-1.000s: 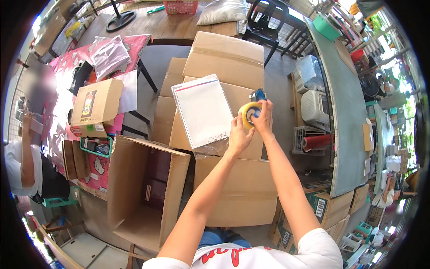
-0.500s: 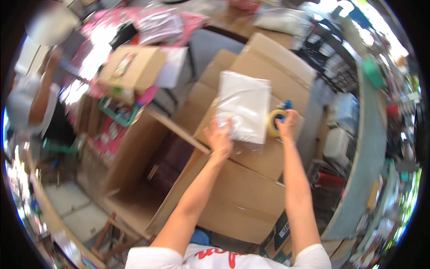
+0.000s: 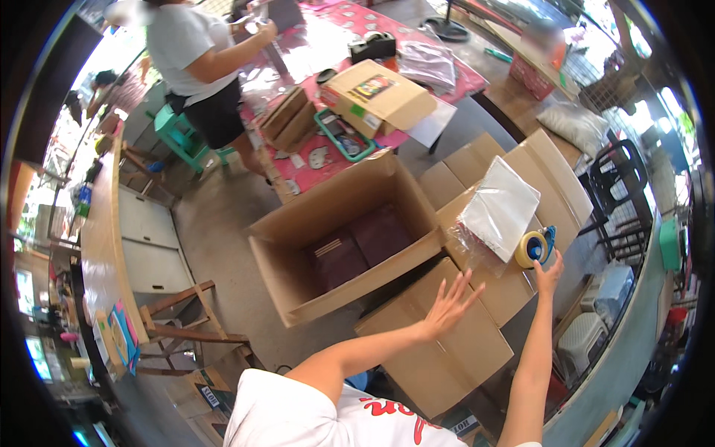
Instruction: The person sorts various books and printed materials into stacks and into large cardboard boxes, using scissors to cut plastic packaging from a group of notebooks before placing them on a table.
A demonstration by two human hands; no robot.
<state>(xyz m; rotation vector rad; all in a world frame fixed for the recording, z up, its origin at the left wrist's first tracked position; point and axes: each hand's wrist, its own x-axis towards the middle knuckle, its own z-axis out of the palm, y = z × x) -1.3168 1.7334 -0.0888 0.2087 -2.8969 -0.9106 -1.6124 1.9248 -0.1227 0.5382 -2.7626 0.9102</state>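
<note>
A: Head view, and here's the white, film-wrapped pack (image 3: 503,207), lying flat on the cardboard (image 3: 433,356), which probably serves as a level worktop!
B: And the tape dispenser (image 3: 534,249)?
A: Right beside it, at the pack's five o'clock, probably kept there for easy reach. The right hand (image 3: 549,274) has its fingertips at the near side; whether they grasp it or only touch, I can't tell.
B: And the left hand (image 3: 450,306)?
A: Empty, fingers spread wide, dispenser at its two o'clock. It looks held clear to leave the pack free. The open carton (image 3: 286,273) sits at its ten o'clock, maroon flat items (image 3: 361,249) inside.
B: What's different from half a second ago?
A: The left hand is off the pack's edge! And the view swings: the carton sits mid-picture, the co-worker (image 3: 195,56) up at eleven o'clock.
</note>
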